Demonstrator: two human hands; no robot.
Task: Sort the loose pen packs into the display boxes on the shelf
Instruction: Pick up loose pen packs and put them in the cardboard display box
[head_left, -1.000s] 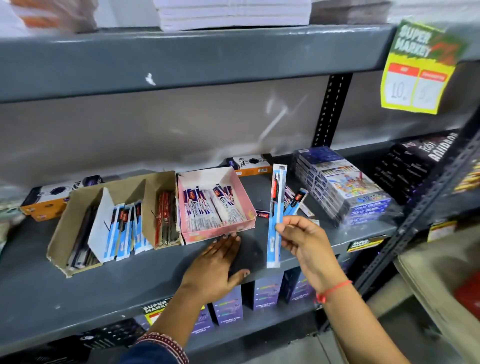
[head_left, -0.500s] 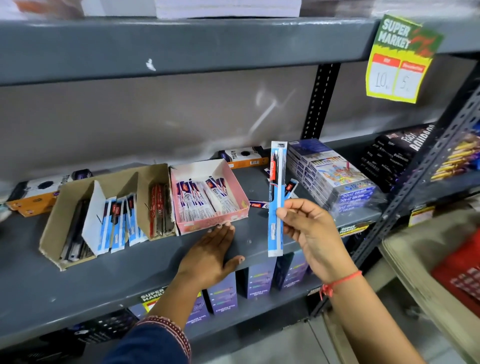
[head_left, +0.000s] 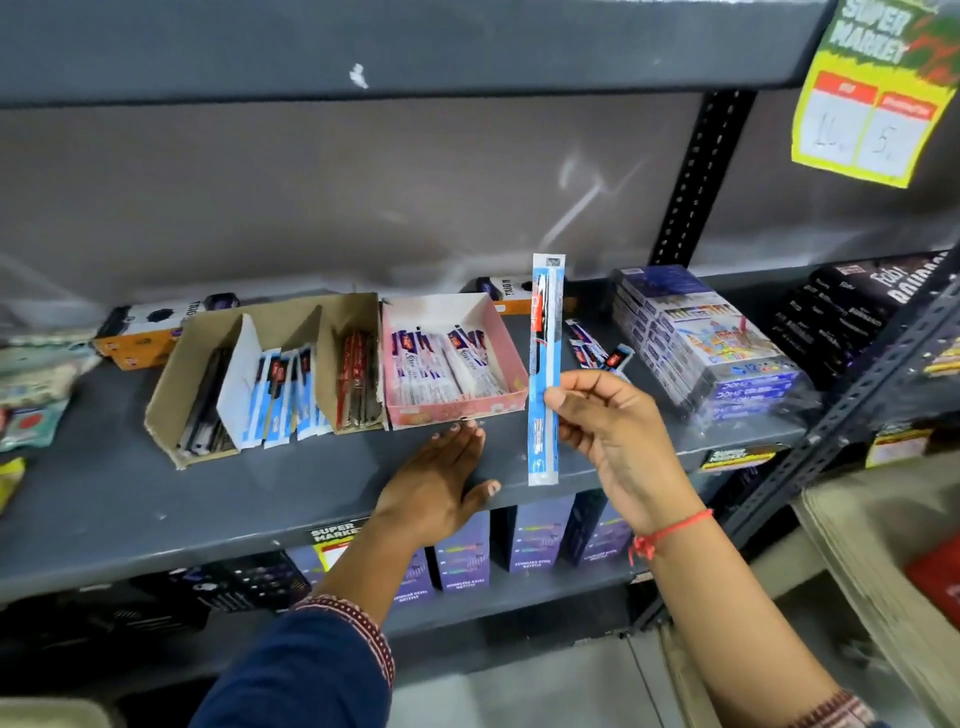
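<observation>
R hand (head_left: 618, 441) pinches a blue pen pack (head_left: 545, 369) upright btwn thumb and fingers, in front of the pink box's right edge. L hand (head_left: 441, 478) lies flat, fingers together, palm down on the shelf (head_left: 104, 509), fingertips at the pink box (head_left: 511, 358) front. Pink box: white/purple packs lying side by side, count unclear. Brown box (head_left: 171, 395), 3 compartments: dark packs left, blue packs middle, red packs right. Approx 2 loose packs (head_left: 597, 353) behind the held one, partly hidden. Far labels blurred.
</observation>
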